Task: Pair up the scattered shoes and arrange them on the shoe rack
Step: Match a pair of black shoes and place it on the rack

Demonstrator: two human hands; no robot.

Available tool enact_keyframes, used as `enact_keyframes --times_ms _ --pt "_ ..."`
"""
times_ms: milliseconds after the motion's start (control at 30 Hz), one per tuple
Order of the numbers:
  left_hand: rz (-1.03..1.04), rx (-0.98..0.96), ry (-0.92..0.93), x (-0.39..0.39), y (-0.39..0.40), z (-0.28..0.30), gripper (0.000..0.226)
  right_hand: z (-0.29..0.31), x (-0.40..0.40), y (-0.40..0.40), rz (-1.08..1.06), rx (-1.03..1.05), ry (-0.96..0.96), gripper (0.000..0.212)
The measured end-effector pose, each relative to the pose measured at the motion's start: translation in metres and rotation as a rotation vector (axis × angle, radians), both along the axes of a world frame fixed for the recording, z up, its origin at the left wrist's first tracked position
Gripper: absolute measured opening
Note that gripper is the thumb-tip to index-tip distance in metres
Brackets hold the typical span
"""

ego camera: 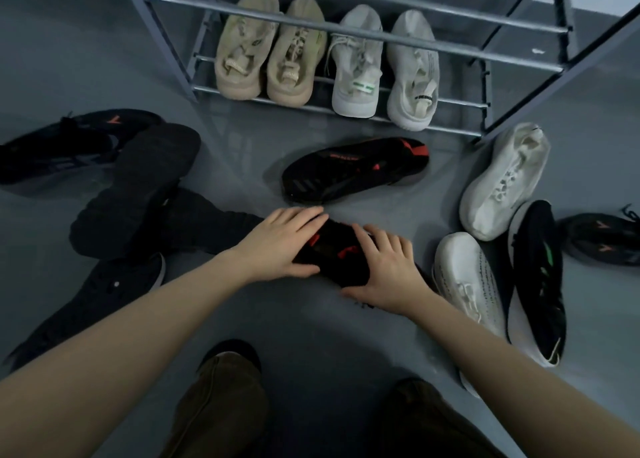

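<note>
1. Head view: the left hand (282,241) and right hand (384,267) both clasp a black shoe with red marks (332,250) on the grey floor (311,319), fingers curled over its sides.
2. Its matching black-and-red shoe (353,168) lies just beyond, apart.
3. The shoe rack (346,30) behind holds a beige pair (270,49) and a white pair (384,66) on its lowest tier.
4. Other black and white shoes lie scattered to both sides.

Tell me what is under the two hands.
A black shoe with red marks lies on the floor under the left hand and right hand. Its ends are covered by the hands.
</note>
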State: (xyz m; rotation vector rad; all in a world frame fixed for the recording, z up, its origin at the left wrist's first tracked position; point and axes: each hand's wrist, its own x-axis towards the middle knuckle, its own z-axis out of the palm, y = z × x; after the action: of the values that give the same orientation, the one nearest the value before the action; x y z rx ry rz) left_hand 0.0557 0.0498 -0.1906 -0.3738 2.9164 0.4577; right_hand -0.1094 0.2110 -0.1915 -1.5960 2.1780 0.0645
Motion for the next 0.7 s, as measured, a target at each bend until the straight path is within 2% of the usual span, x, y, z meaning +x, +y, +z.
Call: enact_keyframes --times_ms 100,167,267,567,700 --pt "-0.027 -0.039 -0.062 -0.012 0.006 -0.007 0.097 -0.01 0.004 0.017 -0.08 0.023 0.044 0.118" --pt "-0.051 -0.06 -0.096 -0.022 0.009 -0.009 0.102 -0.011 0.002 0.018 -0.088 0.018 0.051 0.112" --pt "-0.083 -0.041 -0.114 -0.036 0.011 -0.008 0.103 -0.006 -0.01 0.011 -0.065 0.001 -0.042 0.101" --pt "0.02 -0.083 0.12 -0.04 -0.002 0.032 0.103 0.049 -0.042 -0.015 0.134 -0.357 -0.017 0.076" --pt "0.071 -0.148 0.19 -0.039 -0.005 0.052 0.101 0.068 -0.043 -0.027 0.225 -0.434 0.006 0.074"
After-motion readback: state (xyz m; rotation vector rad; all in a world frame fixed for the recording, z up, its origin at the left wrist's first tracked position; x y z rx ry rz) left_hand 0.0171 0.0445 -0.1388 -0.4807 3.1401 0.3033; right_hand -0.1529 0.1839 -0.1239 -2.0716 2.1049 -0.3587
